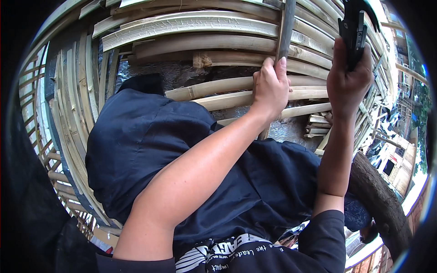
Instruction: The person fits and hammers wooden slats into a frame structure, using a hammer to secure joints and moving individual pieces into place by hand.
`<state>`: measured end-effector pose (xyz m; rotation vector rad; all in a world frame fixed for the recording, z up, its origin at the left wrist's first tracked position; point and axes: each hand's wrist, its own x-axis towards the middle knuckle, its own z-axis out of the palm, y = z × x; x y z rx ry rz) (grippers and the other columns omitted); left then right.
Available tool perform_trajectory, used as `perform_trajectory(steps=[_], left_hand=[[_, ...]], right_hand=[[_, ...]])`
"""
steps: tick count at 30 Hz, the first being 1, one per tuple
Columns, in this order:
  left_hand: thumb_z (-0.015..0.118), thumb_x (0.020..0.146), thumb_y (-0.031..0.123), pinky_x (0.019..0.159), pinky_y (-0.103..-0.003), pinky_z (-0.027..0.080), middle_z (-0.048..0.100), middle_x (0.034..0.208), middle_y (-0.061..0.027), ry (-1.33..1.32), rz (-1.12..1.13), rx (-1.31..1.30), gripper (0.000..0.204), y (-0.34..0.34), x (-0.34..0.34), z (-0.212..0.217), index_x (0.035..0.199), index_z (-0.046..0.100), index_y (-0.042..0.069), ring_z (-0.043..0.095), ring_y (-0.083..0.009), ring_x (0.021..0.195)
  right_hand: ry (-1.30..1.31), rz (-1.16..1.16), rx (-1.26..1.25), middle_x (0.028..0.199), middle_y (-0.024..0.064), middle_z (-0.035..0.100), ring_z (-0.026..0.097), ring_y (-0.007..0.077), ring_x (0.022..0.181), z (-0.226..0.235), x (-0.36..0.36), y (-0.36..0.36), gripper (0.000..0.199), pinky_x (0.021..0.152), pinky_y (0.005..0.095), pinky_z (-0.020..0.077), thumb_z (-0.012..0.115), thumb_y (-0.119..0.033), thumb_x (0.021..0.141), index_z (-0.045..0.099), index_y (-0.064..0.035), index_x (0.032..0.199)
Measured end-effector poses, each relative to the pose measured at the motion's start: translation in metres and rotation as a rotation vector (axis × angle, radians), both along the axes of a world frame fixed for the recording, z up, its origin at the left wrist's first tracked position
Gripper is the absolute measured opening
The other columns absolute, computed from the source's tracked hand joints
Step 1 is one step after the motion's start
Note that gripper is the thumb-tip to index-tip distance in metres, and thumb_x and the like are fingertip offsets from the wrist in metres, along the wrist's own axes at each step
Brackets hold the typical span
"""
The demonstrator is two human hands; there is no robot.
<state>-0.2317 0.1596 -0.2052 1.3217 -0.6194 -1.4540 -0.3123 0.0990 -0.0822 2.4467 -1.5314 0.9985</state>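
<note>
We saw left hand (pixel 269 86) grip closed round a thin bamboo stick (pixel 286 32); right hand (pixel 348 82) clutched a dark knife handle (pixel 354 29).

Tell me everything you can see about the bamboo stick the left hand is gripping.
The bamboo stick is a slim, grey-brown pole, weathered and matte. It runs almost upright, from the picture's top edge down across the pale split bamboo slats. The left hand wraps around it, thumb up along the shaft. Its lower part shows briefly below the wrist; the end is hidden.
</note>
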Motion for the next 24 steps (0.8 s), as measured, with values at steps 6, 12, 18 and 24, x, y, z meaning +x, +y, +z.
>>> perform_trajectory(steps=[6,12,18,24], left_hand=[[0.041,0.109,0.049,0.053,-0.027,0.053,0.059,0.067,-0.0044,-0.043,-0.018,-0.044,0.054,-0.008,-0.001,-0.018,0.097,0.056,-0.002,0.058,-0.011,0.055],[0.046,0.106,0.054,0.053,-0.026,0.051,0.058,0.069,-0.0033,0.238,-0.11,0.036,0.052,-0.016,0.008,-0.004,0.093,0.053,0.004,0.056,-0.0097,0.056],[0.047,0.105,0.055,0.049,-0.025,0.042,0.049,0.066,0.0016,0.202,-0.088,-0.026,0.05,-0.019,0.001,-0.027,0.09,0.049,0.008,0.047,-0.0068,0.054],[0.048,0.104,0.056,0.049,-0.025,0.042,0.048,0.067,0.002,0.184,-0.104,0.001,0.049,-0.017,-0.001,-0.023,0.09,0.048,0.008,0.046,-0.007,0.054]], right_hand=[[-0.247,0.037,0.211,0.061,-0.0032,0.055,0.048,0.0066,0.053,0.011,-0.014,-0.005,0.026,0.052,0.0243,0.0352,0.072,-0.025,0.098,0.063,-0.0029,0.089],[-0.613,-0.004,0.784,0.067,-0.0048,0.054,0.046,0.0031,0.055,-0.024,-0.026,-0.001,0.022,0.05,0.0235,0.0352,0.066,-0.023,0.102,0.062,-0.0037,0.093],[-0.364,-0.004,0.399,0.064,-0.006,0.052,0.043,0.0027,0.057,-0.018,-0.023,-0.016,0.035,0.051,0.0233,0.0335,0.069,-0.036,0.099,0.065,-0.0013,0.091],[0.217,0.058,0.339,0.064,0.019,0.061,0.061,0.0344,0.056,-0.042,-0.026,-0.036,0.034,0.056,0.0404,0.0472,0.064,-0.032,0.101,0.059,0.0009,0.092]])
